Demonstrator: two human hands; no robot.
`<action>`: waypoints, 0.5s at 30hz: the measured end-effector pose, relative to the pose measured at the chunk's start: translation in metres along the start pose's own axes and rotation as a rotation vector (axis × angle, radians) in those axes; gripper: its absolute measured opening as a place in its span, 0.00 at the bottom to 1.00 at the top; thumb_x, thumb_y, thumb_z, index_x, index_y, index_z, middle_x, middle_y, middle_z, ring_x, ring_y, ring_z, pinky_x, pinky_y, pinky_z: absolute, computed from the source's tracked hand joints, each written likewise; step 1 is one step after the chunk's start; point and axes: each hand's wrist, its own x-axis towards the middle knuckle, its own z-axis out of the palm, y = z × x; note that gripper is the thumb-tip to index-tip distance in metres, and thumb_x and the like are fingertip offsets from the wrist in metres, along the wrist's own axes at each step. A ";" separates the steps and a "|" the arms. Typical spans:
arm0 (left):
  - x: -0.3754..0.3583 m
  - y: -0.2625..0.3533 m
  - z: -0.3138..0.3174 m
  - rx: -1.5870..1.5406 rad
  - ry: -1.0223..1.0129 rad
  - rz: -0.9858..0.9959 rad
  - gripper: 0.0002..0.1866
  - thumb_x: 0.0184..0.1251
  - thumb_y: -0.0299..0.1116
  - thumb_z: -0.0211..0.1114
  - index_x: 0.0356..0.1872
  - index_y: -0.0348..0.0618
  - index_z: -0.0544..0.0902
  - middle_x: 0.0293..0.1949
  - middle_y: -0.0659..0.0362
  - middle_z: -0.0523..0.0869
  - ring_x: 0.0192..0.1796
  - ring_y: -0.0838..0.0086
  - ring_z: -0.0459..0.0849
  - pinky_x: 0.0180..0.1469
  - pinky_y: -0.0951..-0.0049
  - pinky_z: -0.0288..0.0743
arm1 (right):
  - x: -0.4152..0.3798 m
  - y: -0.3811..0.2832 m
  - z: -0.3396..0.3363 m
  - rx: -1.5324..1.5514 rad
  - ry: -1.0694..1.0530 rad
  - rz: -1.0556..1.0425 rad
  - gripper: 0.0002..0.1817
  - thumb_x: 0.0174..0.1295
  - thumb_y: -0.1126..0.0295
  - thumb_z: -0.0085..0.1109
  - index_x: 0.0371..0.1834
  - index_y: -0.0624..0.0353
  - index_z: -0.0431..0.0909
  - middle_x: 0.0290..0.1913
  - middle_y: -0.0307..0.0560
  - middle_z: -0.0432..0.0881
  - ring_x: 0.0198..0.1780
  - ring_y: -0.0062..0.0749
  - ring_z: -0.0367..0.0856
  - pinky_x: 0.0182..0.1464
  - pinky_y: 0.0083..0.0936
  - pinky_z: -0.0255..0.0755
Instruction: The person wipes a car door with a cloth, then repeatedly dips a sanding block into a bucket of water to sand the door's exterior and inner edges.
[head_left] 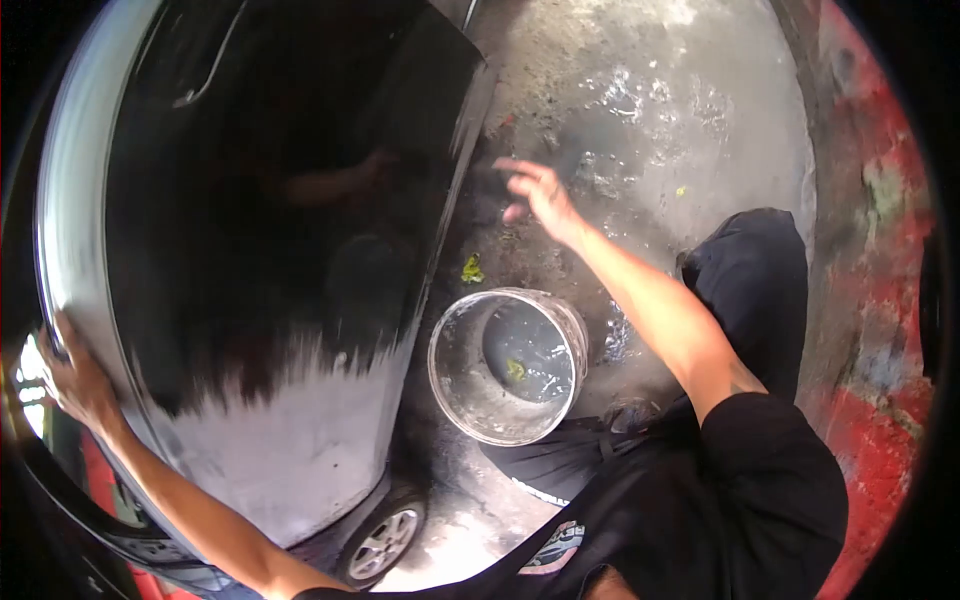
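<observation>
A car body panel (pixel 290 200) fills the left side, glossy black and wet-looking over most of its surface. Toward the wheel it turns dull grey, with a ragged, streaked border. My left hand (pixel 80 380) rests on the car's upper edge by the window opening, fingers spread. My right hand (pixel 540 195) is in the air just off the panel's lower edge, slightly blurred, its fingers apart and nothing visible in them. Close to my legs stands a bucket (pixel 575 350) with cloudy water inside. A yellow-green scrap (pixel 515 370) shows in the water.
A wheel (pixel 385 545) sits at the bottom, near my body. Wet concrete floor (pixel 650 130) runs between the car and a worn red wall (pixel 880 300) at right. Another yellow-green scrap (pixel 472 268) lies beside the bucket. My bent knee (pixel 755 280) is at right.
</observation>
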 end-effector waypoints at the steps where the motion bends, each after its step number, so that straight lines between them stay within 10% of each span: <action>1: 0.002 0.005 -0.008 -0.028 -0.050 -0.053 0.51 0.69 0.80 0.48 0.77 0.47 0.73 0.68 0.45 0.83 0.72 0.50 0.78 0.79 0.45 0.55 | 0.029 0.017 -0.021 0.022 0.173 0.006 0.25 0.71 0.70 0.54 0.71 0.62 0.77 0.59 0.54 0.85 0.37 0.32 0.88 0.36 0.26 0.87; 2: 0.006 0.025 -0.022 -0.106 -0.120 -0.138 0.44 0.72 0.73 0.52 0.73 0.46 0.78 0.64 0.43 0.85 0.68 0.52 0.82 0.70 0.55 0.71 | 0.058 0.032 -0.040 0.040 0.344 0.014 0.25 0.71 0.69 0.54 0.71 0.62 0.77 0.56 0.53 0.86 0.37 0.30 0.87 0.34 0.25 0.86; 4: 0.040 0.016 -0.012 -0.076 -0.139 -0.205 0.44 0.73 0.72 0.52 0.74 0.45 0.77 0.67 0.43 0.83 0.69 0.53 0.81 0.71 0.56 0.71 | 0.097 0.029 -0.052 0.061 0.542 -0.092 0.25 0.73 0.67 0.54 0.71 0.62 0.77 0.52 0.50 0.87 0.37 0.27 0.85 0.34 0.26 0.85; 8: 0.064 0.049 -0.013 -0.212 -0.148 -0.101 0.32 0.83 0.58 0.48 0.74 0.47 0.77 0.73 0.49 0.79 0.72 0.56 0.79 0.75 0.59 0.69 | 0.167 0.029 -0.054 -0.327 0.668 -0.319 0.30 0.78 0.58 0.53 0.75 0.68 0.71 0.63 0.62 0.84 0.61 0.46 0.85 0.70 0.40 0.75; 10: 0.083 -0.017 -0.003 0.023 -0.079 0.257 0.31 0.82 0.56 0.50 0.72 0.46 0.81 0.71 0.49 0.81 0.70 0.55 0.81 0.74 0.58 0.70 | 0.193 0.032 -0.038 -0.249 0.575 -0.367 0.34 0.81 0.56 0.48 0.80 0.70 0.62 0.79 0.69 0.66 0.83 0.52 0.61 0.84 0.36 0.51; 12: 0.062 0.047 -0.024 -0.057 -0.065 -0.096 0.30 0.81 0.55 0.51 0.70 0.46 0.82 0.68 0.49 0.83 0.68 0.56 0.82 0.73 0.57 0.71 | 0.174 0.044 0.000 -0.212 0.572 -0.370 0.38 0.83 0.56 0.43 0.85 0.70 0.48 0.86 0.70 0.44 0.88 0.58 0.40 0.87 0.42 0.35; 15: 0.063 0.046 -0.025 -0.085 -0.054 -0.154 0.31 0.79 0.56 0.53 0.68 0.44 0.84 0.67 0.48 0.85 0.66 0.54 0.83 0.71 0.55 0.73 | 0.083 0.071 0.062 -0.164 0.401 -0.219 0.39 0.83 0.58 0.42 0.86 0.70 0.39 0.87 0.68 0.35 0.88 0.60 0.32 0.87 0.45 0.33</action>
